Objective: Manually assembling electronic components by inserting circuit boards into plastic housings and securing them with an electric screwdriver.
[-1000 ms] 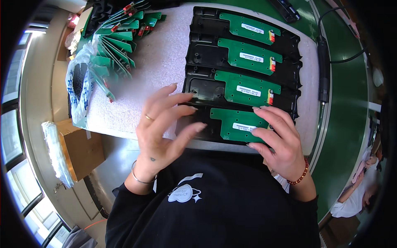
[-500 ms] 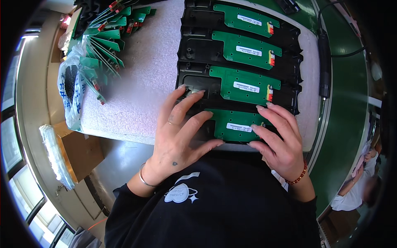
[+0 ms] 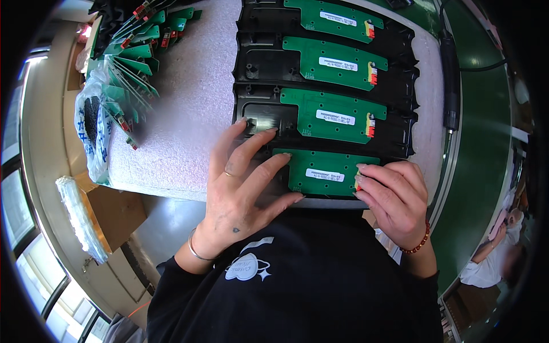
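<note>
Nearest to me lies a green circuit board (image 3: 303, 183) with a white label, in a black plastic housing. Spread over its left end, my left hand (image 3: 237, 200) has fingertips on the board and on the black housing (image 3: 269, 117) just beyond. At the board's right end, my right hand (image 3: 397, 197) pinches a small connector (image 3: 358, 183); only a red and yellow bit shows past the fingertips. Farther off, more boards (image 3: 334, 117) sit in black housings in a column, each with a red, white and yellow connector (image 3: 370, 126) at its right.
Several loose green boards (image 3: 137, 66) stand fanned at the back left, beside a plastic bag (image 3: 94, 134). Pale foam (image 3: 171, 143) lies under the housings. A dark pen-shaped tool (image 3: 450, 86) with a cable lies to the right. A cardboard box (image 3: 117, 214) stands lower left.
My right fingers have come together from a spread pose onto the connector at the nearest board's right end. My left hand keeps its pose. The whole view has shifted slightly.
</note>
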`<state>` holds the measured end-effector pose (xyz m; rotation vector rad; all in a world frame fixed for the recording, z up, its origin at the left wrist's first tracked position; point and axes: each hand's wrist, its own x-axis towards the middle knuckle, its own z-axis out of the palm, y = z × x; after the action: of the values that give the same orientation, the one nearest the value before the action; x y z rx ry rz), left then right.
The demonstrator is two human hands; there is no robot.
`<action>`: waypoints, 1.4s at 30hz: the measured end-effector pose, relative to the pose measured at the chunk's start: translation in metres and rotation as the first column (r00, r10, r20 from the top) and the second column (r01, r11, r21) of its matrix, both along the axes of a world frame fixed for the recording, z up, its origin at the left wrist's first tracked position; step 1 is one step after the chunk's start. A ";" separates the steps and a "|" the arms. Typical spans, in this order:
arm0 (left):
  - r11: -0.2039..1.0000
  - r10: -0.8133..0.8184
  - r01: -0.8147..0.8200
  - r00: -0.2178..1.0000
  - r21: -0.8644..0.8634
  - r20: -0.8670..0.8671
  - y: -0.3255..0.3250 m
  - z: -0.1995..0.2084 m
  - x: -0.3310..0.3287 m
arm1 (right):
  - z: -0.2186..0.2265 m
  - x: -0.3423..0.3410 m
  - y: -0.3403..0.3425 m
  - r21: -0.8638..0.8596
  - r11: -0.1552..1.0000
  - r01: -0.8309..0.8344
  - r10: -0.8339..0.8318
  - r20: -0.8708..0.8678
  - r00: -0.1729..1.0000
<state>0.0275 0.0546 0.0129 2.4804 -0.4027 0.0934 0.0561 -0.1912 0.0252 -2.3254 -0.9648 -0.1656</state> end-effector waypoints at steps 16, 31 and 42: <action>1.000 0.003 -0.003 1.000 0.014 0.005 -0.002 -0.001 0.001 | -0.008 0.001 -0.003 0.028 1.000 0.010 -0.010 0.001 1.000; 0.999 0.038 -0.038 0.999 0.039 -0.011 -0.008 0.001 0.000 | 0.001 -0.002 0.001 -0.033 0.997 0.064 -0.067 -0.112 0.991; 0.990 0.099 -0.097 0.995 0.098 -0.017 0.003 0.013 0.005 | -0.007 0.011 0.012 -0.001 1.000 -0.016 0.016 -0.056 0.998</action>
<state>0.0321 0.0573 0.0262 2.5947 -0.2816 0.0885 0.0671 -0.1791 0.0181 -2.3102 -0.9557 -0.0932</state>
